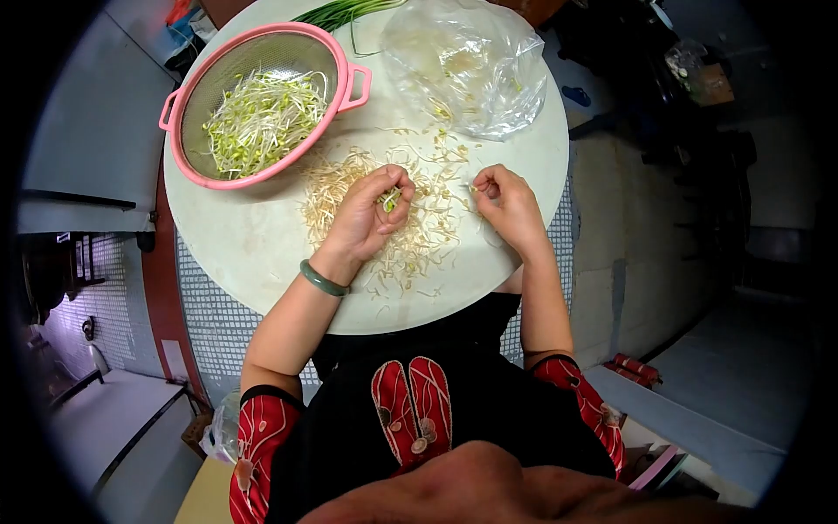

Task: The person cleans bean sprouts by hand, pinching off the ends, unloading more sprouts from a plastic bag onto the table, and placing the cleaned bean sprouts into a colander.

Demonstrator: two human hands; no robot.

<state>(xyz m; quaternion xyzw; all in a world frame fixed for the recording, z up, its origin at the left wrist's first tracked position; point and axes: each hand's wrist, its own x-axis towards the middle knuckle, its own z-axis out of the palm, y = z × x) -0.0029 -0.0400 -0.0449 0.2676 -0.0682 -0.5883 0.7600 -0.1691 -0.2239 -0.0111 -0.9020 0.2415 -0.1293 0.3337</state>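
My left hand (371, 210), with a green bangle (324, 278) on its wrist, curls around a few bean sprouts (389, 200) whose yellow-green heads show between the fingers. To its right, my right hand (508, 203) is closed in a pinch, with a small pale bit, seemingly a piece of sprout, at the fingertips. Beneath and around my left hand spreads a loose pile of thin brownish root trimmings (336, 188). At the upper left stands a pink-rimmed mesh colander (229, 184) with a heap of bean sprouts (266, 122) in it.
A crumpled clear plastic bag (489, 65) holding some sprouts lies at the table's upper right. Green scallions (345, 12) rest at the far edge. Everything sits on a round pale table (236, 253), close against my body. A slipper (576, 95) lies on the floor to the right.
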